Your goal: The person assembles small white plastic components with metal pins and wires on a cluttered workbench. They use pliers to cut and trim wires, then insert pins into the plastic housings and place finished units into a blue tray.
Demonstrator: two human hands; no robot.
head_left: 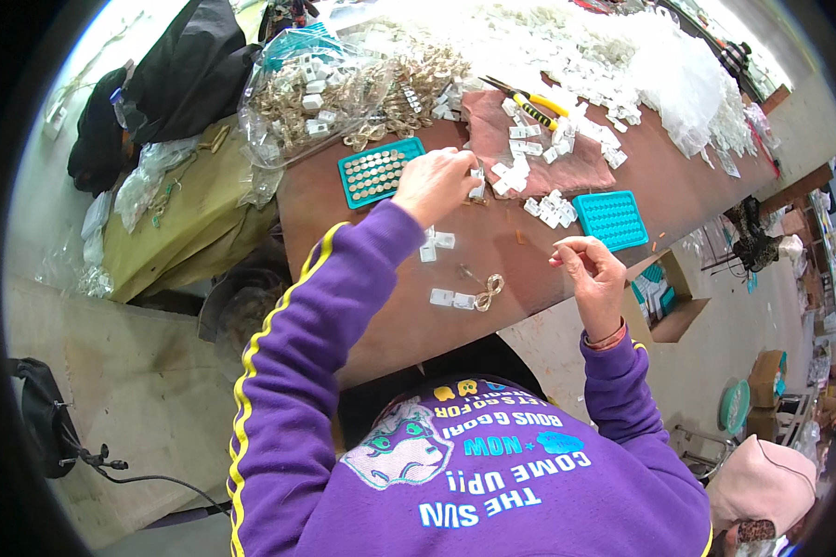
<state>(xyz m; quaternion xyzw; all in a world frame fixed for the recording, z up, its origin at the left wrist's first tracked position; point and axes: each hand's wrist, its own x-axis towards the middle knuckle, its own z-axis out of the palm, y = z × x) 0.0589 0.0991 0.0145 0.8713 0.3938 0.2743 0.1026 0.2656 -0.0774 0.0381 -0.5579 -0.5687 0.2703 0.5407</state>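
Observation:
My left hand (pixel 437 184) reaches over the brown table, its fingers closed at the edge of a small white plastic piece (pixel 476 184). My right hand (pixel 593 277) is raised near the table's right edge, thumb and forefinger pinched together; whatever they hold is too small to make out. Beside my left hand lies a teal tray (pixel 356 190) filled with rows of round metallic discs. A second, blue-teal tray (pixel 613 221) with rows of hollows is just beyond my right hand. Between my arms rest white plastic pieces (pixel 442 297) and a coiled clear cable (pixel 489 292).
Yellow-and-black pliers (pixel 534 110) lie by a reddish cloth (pixel 492 130) bearing white pieces. Behind are a clear bag (pixel 279 111) of coiled cables and a large heap of white parts (pixel 567 56). An open cardboard box (pixel 673 316) stands below the table's right edge.

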